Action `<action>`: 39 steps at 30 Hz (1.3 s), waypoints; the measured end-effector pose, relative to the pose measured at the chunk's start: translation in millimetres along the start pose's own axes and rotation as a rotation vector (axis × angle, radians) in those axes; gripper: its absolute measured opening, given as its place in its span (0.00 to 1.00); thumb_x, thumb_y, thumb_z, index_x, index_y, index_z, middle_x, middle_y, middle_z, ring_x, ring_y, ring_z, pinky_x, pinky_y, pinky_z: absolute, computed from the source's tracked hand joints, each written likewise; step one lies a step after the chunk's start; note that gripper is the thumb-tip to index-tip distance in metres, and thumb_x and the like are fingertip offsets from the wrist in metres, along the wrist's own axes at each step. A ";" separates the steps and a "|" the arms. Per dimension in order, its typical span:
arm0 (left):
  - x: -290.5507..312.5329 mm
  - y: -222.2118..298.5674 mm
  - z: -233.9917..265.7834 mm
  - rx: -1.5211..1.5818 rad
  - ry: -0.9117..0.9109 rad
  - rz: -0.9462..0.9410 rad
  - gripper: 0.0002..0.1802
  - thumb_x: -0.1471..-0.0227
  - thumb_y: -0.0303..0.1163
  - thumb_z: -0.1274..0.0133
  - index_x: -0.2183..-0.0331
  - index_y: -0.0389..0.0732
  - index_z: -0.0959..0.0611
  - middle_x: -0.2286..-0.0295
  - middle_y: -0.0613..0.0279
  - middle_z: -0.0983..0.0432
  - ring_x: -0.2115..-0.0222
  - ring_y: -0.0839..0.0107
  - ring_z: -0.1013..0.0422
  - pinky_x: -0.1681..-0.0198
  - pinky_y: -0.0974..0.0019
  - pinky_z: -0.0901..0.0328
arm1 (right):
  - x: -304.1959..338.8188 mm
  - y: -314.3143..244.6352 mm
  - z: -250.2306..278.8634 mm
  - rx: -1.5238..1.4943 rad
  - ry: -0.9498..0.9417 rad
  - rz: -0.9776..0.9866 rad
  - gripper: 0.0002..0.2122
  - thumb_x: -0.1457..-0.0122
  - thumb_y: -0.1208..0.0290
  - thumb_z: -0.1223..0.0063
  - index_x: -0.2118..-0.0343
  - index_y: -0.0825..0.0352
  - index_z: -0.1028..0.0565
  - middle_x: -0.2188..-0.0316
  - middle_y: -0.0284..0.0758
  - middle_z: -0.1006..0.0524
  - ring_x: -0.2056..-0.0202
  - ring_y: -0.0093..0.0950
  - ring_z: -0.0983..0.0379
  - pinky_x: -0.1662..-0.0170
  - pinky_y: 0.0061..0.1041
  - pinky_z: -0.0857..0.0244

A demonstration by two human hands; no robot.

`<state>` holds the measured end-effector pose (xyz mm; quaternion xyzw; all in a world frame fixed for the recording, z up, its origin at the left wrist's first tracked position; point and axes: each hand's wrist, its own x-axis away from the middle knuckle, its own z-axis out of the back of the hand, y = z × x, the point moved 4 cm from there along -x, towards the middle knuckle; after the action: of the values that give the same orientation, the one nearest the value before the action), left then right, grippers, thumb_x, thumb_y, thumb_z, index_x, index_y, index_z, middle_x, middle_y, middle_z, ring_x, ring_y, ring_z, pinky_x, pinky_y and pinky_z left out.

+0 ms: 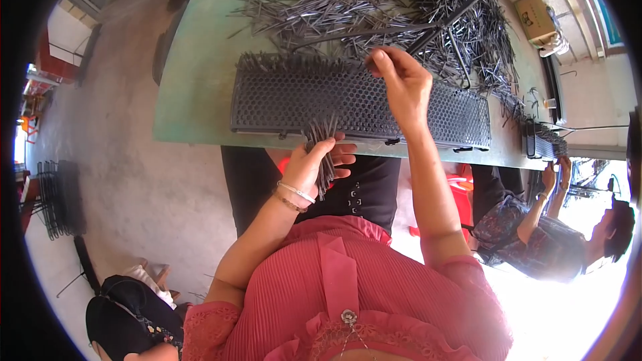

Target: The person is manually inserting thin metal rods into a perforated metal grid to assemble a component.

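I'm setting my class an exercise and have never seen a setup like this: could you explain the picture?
This picture comes from a fisheye camera on a person's head, looking down, so edges bend. The two bare hands in the middle are the wearer's. The left hand holds a bundle of thin dark rods. The right hand is over a dark tray full of holes; whether it pinches a rod is unclear. On the green table, more rods stand along the tray's far left edge and a loose heap lies beyond.

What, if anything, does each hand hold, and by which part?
The left hand holds a bundle of thin dark rods around its middle. Whether the right hand pinches anything cannot be told.
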<state>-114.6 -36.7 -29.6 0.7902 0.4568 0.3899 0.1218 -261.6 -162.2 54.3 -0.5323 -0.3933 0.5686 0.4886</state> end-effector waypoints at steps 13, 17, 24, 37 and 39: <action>1.9 -0.7 1.4 -0.011 0.035 0.115 0.14 0.47 0.32 0.52 0.59 0.35 0.25 0.66 0.49 0.23 0.68 0.63 0.25 0.69 0.62 0.28 | -6.6 -2.4 -17.5 0.511 -0.061 0.467 0.07 0.49 0.73 0.42 0.68 0.69 0.24 0.75 0.39 0.24 0.75 0.36 0.27 0.72 0.28 0.33; 3.2 -0.4 2.6 -0.046 -0.006 0.126 0.14 0.45 0.32 0.56 0.58 0.34 0.27 0.65 0.49 0.24 0.67 0.63 0.25 0.67 0.62 0.28 | -8.3 -8.8 -18.6 0.590 -0.133 0.535 0.07 0.49 0.73 0.43 0.69 0.69 0.26 0.76 0.39 0.26 0.74 0.40 0.29 0.72 0.33 0.35; 3.1 -1.4 3.9 -0.024 -0.007 0.134 0.14 0.47 0.32 0.52 0.59 0.36 0.25 0.66 0.49 0.23 0.68 0.64 0.25 0.70 0.63 0.28 | -7.3 -5.4 -19.6 0.639 -0.194 0.628 0.07 0.49 0.74 0.43 0.68 0.70 0.27 0.77 0.39 0.27 0.73 0.40 0.29 0.71 0.34 0.35; 3.3 2.0 1.9 -0.045 -0.041 0.097 0.15 0.45 0.32 0.54 0.57 0.35 0.28 0.63 0.49 0.24 0.65 0.63 0.25 0.66 0.64 0.28 | -6.0 -0.8 -23.1 0.569 -0.226 0.475 0.07 0.48 0.72 0.43 0.69 0.70 0.26 0.76 0.39 0.26 0.74 0.41 0.28 0.73 0.32 0.34; 3.4 1.2 2.9 -0.046 -0.041 0.097 0.15 0.45 0.32 0.54 0.57 0.35 0.28 0.63 0.49 0.24 0.65 0.63 0.25 0.66 0.64 0.28 | -2.8 2.6 -23.4 0.557 -0.215 0.456 0.07 0.48 0.72 0.43 0.69 0.70 0.25 0.76 0.39 0.26 0.74 0.41 0.28 0.73 0.32 0.34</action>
<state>-110.8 -34.1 -29.2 0.8164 0.4062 0.3894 0.1300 -238.9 -167.2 49.5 -0.3902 -0.1443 0.8005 0.4315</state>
